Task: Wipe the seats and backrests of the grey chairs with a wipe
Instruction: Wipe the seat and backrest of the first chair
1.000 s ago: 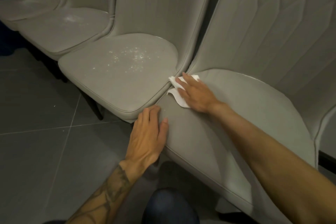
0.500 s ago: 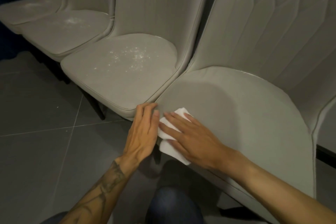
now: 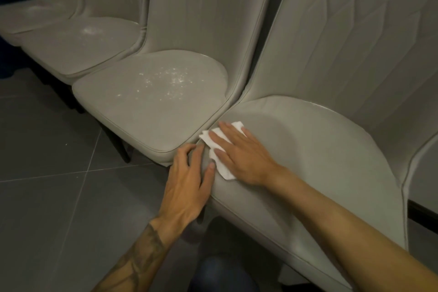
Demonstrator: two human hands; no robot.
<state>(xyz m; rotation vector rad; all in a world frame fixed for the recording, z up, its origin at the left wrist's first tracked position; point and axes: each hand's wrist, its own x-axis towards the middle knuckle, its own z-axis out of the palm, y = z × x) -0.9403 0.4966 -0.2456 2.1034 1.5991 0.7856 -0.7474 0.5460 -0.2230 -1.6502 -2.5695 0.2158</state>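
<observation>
Several grey padded chairs stand side by side in a row. My right hand [image 3: 241, 156] lies flat on a white wipe [image 3: 221, 147], pressing it onto the left front part of the nearest chair's seat [image 3: 315, 161]. My left hand [image 3: 189, 178] grips that seat's front left corner, fingers curled over the edge. The neighbouring seat [image 3: 147, 104] to the left carries white specks and powder. A further seat [image 3: 78, 42] also has a white smudge. The nearest backrest [image 3: 355, 38] shows a small white mark near its top.
Dark grey floor tiles [image 3: 47, 185] fill the lower left. Dark chair legs [image 3: 118, 147] stand under the seats. My knee in dark blue cloth [image 3: 220, 272] is at the bottom centre. Another grey chair's edge [image 3: 424, 173] is at the far right.
My right hand slid the wipe from the seat's back left corner down to its front edge, then back up a little. My left hand stayed on the front corner.
</observation>
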